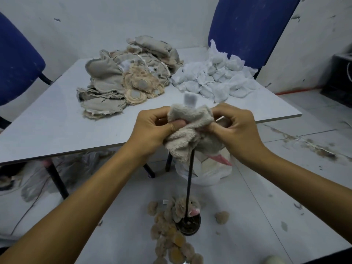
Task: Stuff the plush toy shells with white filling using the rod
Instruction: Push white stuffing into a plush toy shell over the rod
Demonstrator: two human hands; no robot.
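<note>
Pinching the shell [190, 128] atop the upright rod [189, 185], my left hand [152, 130] and right hand [236, 130] flank the rod, equally near.

A beige plush toy shell [190, 128], limp and crumpled, sits draped over the top of a thin black rod [189, 184] that stands upright on a round dark base [188, 224] on the floor. A small white tag [189, 99] sticks up from the shell's top. On the counter [47, 121] behind lies a heap of flat, unstuffed beige shells [125, 80], and just right of it a pile of white filling packets [215, 77].
</note>
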